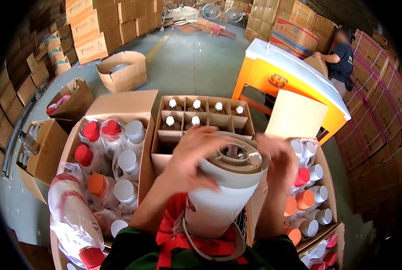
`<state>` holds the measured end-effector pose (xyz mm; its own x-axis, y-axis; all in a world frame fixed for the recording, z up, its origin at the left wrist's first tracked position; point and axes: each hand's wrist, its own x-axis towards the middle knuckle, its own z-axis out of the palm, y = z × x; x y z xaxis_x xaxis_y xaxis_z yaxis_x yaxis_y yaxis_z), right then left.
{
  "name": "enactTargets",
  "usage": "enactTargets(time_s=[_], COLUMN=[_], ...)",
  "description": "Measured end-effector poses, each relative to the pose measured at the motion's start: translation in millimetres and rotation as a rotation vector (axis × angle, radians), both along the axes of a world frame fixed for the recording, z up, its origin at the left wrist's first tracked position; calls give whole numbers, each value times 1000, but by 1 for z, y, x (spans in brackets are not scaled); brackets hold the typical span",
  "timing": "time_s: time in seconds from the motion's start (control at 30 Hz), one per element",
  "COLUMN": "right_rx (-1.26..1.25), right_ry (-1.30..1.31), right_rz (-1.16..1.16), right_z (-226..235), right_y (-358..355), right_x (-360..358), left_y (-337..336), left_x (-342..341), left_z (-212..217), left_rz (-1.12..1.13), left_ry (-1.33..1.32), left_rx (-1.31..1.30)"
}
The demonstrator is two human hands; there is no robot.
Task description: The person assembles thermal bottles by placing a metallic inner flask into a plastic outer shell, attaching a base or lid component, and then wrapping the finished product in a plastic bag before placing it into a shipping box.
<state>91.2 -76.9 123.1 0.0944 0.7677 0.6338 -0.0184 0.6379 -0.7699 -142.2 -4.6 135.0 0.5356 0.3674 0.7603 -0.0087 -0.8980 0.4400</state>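
Note:
A white thermos flask (219,202) with a grey rim stands upside down against my red apron, its round base (237,155) facing up. Its grey carrying handle (214,257) loops out at the lower end. My left hand (189,157) curves around the left side of the base, thumb below and fingers over the rim. At the opposite side my right hand (278,155) closes on the rim. Both hands are blurred by motion. Inside the base ring a small silvery round part (241,155) shows.
A left carton (146,173) holds several bagged flasks with red, orange and white caps; a wrapped flask (72,211) lies on it. Ahead is a divided carton (201,100) of white-topped bottles. Capped flasks fill a right carton (331,198). A person (340,58) crouches beyond an orange-white table (277,76).

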Motion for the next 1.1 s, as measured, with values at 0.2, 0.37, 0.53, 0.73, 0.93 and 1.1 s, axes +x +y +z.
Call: enactTargets(time_s=[0.2,0.37,0.53,0.73,0.93,1.1], right_rx=[132,-63,50,68,105,110], right_ry=[-567,-29,38,134,126,137], right_rz=[57,-60,-117,-156,-177,-152], right_z=[29,-16,-21,-34,-37,-39], right_y=[-20,11,31,31,28,32], right_x=[-20,-13,-17,-12,-5,-12], left_y=[22,-40,-75,-85,-93,-92], left_x=[-9,-23,-69,-21,-23,-34], left_z=[-42,51,93,83,71,69], left_rz=[-213,-216,-727,-675,-500,-438], left_ry=[-328,-366,-244,-470,-539,-623], left_rx=[-607,0,-183,-131,29,91])
